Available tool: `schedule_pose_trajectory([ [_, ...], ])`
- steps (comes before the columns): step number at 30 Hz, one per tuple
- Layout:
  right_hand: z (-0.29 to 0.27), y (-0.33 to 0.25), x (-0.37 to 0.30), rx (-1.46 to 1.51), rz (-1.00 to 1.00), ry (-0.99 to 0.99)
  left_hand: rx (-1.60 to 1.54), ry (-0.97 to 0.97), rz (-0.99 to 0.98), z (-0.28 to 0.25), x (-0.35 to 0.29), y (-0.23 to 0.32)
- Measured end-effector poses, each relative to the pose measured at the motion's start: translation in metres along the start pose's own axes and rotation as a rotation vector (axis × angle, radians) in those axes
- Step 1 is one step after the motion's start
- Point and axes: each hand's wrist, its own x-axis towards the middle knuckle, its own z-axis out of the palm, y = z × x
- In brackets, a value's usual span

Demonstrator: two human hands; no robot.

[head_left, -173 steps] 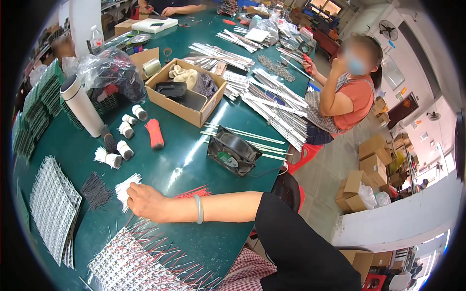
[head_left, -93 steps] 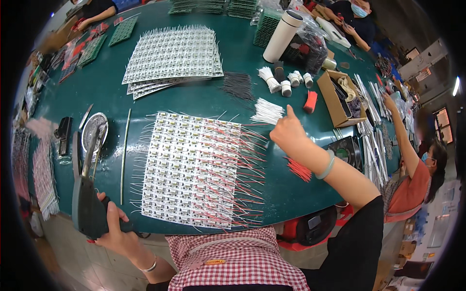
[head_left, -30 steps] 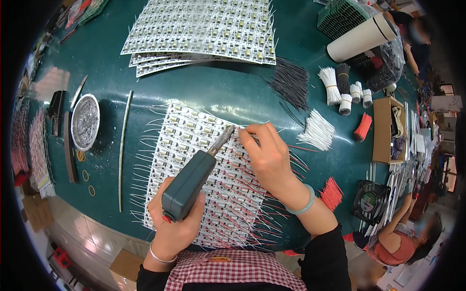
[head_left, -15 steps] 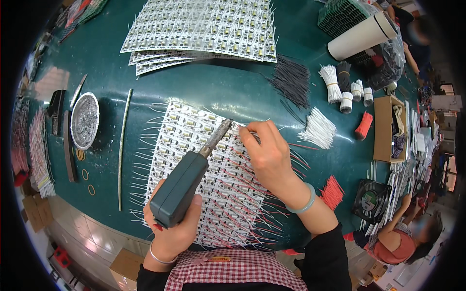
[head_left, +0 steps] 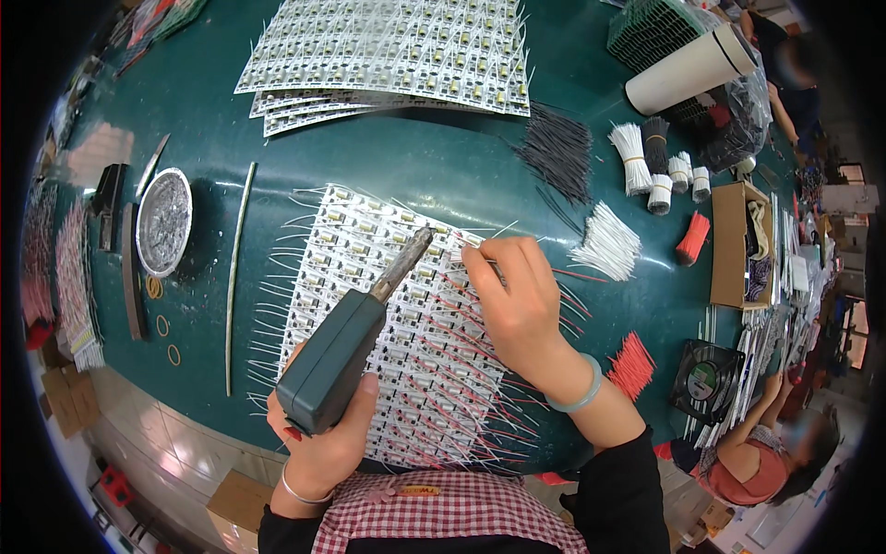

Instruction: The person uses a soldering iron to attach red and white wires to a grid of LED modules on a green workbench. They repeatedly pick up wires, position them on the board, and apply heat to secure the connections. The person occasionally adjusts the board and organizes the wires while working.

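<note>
My left hand (head_left: 323,447) is wrapped around the dark green body of a soldering gun (head_left: 334,358). Its stained metal tip lies over the upper part of a white circuit board panel (head_left: 354,214), just left of my right fingers. Small parts in rows and many thin white and red wires cover the panel. At its upper right edge my right hand (head_left: 519,300) is closed in a pinch on a thin wire (head_left: 581,274), whose red tail seems to stick out beyond the hand. The fingertips hide the wire's other end.
Stacked wired panels (head_left: 388,55) lie at the back. Loose black wires (head_left: 556,152), white wires (head_left: 606,242) and red wires (head_left: 630,366) sit right, near a cardboard box (head_left: 729,245) and a fan (head_left: 706,380). A metal bowl (head_left: 164,222) and a thin rod (head_left: 241,277) are left.
The soldering gun's tip has drawn back left, away from my right fingers. My right hand has shifted slightly right and down, still pinching.
</note>
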Motion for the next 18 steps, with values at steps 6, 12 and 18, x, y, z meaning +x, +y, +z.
schedule_pose_trajectory([
  [6,0.0008,-0.0054,-0.006,0.049,0.007,-0.049,0.01,-0.039,-0.005,-0.0027,-0.0016,-0.0001],
  [12,0.0037,-0.0058,-0.0073,0.043,0.01,-0.057,-0.035,-0.047,-0.021,-0.0006,-0.0023,-0.0026],
  [18,0.0043,-0.0059,-0.0064,0.042,0.012,-0.054,0.003,-0.079,-0.022,-0.0014,-0.0017,-0.0029],
])
